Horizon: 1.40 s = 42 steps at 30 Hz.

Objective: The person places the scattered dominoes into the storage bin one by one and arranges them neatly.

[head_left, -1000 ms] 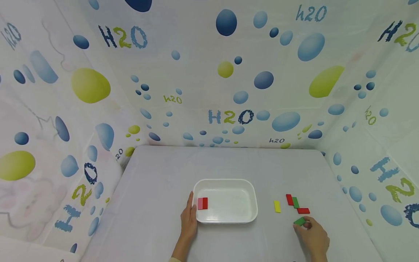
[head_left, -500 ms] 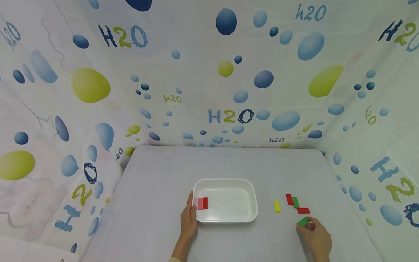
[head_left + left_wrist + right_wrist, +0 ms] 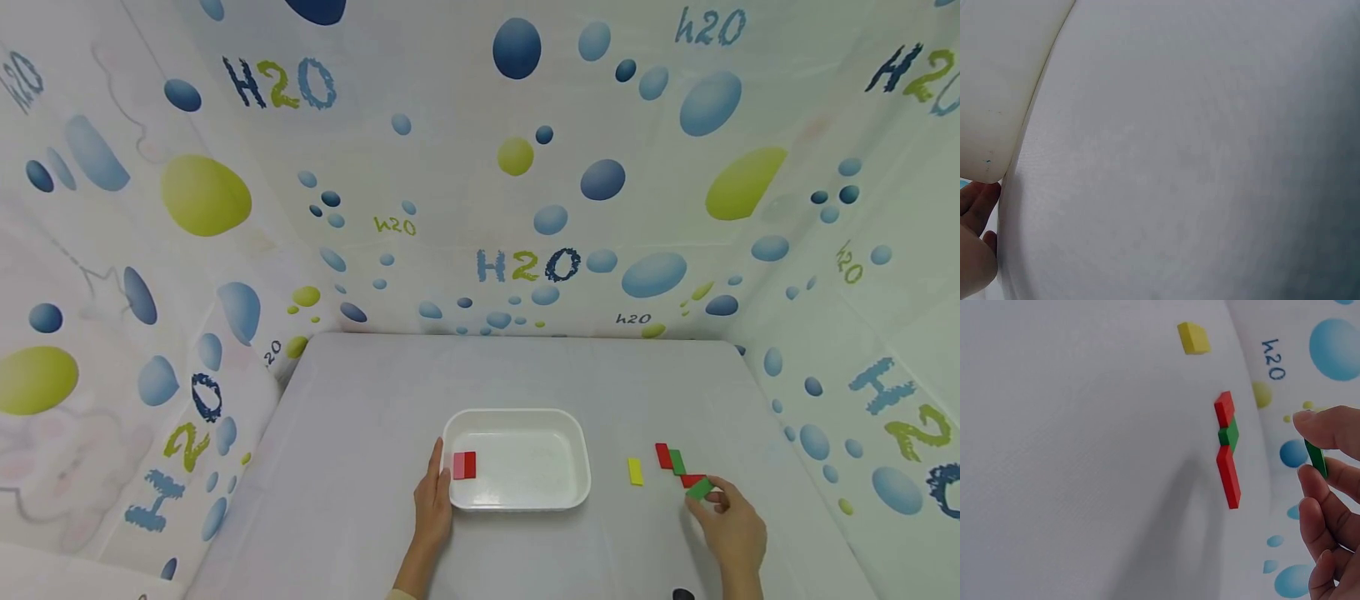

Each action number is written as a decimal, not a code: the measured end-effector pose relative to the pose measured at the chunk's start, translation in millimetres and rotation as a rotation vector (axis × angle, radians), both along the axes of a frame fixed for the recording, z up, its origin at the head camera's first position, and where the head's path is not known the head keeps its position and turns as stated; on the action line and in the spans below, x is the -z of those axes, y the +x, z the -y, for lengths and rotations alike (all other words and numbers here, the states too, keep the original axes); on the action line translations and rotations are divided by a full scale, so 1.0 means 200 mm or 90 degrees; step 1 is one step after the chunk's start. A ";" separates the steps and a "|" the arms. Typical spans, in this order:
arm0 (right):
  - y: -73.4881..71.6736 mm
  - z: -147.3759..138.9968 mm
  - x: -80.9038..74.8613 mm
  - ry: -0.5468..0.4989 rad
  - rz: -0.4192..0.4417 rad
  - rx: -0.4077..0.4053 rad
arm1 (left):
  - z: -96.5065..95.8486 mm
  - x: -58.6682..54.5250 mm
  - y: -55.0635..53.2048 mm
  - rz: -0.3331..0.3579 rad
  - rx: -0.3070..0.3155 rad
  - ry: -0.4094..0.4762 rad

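In the head view, my left hand (image 3: 433, 504) rests against the left side of a white tray (image 3: 525, 502), its fingers extended along the outer wall. The left wrist view shows its fingertips right at the tray's end. Inside the tray, a pink block (image 3: 459, 466) and a red block (image 3: 470, 465) lie side by side. My right hand (image 3: 729, 525) pinches a flat green block (image 3: 701, 488) between thumb and fingers. In the head view this block overlaps a red block (image 3: 691, 481); another green block (image 3: 677, 462) and a red block (image 3: 663, 456) lie just beyond.
A yellow block (image 3: 635, 472) lies between the tray and the red and green blocks. White cloth covers the table (image 3: 375, 400). A printed curtain (image 3: 450, 167) rises behind it and at both sides. A small dark object (image 3: 683, 594) shows at the bottom edge.
My right hand has moved slightly right and then away from me, with the green block still pinched, so it now overlaps the nearest red block. The left hand and tray have stayed put.
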State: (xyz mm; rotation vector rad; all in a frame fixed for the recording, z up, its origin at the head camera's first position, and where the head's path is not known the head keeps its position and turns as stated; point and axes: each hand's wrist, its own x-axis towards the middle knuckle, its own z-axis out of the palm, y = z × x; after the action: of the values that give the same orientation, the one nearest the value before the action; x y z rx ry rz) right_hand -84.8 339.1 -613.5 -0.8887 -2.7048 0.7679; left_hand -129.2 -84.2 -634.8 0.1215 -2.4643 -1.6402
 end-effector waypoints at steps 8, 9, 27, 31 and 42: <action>0.00 0.09 -0.20 -0.006 -0.068 -0.023 | 0.00 0.00 0.00 -0.004 -0.001 0.003; 0.00 0.10 -0.22 -0.016 -0.074 -0.030 | 0.00 0.00 0.00 -0.004 -0.001 0.003; -0.12 0.24 -0.39 -0.051 -0.169 -0.091 | 0.00 0.00 0.00 0.002 0.003 -0.004; -0.16 0.27 -0.39 -0.065 -0.181 -0.112 | 0.00 -0.01 0.00 0.000 0.003 -0.002; -0.24 0.40 -0.43 -0.101 -0.194 -0.171 | 0.00 0.00 -0.01 0.001 0.003 -0.008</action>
State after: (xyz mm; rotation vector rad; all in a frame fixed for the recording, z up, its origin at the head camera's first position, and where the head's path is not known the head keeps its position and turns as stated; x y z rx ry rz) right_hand -132.9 259.8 -526.7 -0.3960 -2.5417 1.0863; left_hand -130.3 -84.3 -634.0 0.1152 -2.4765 -1.6272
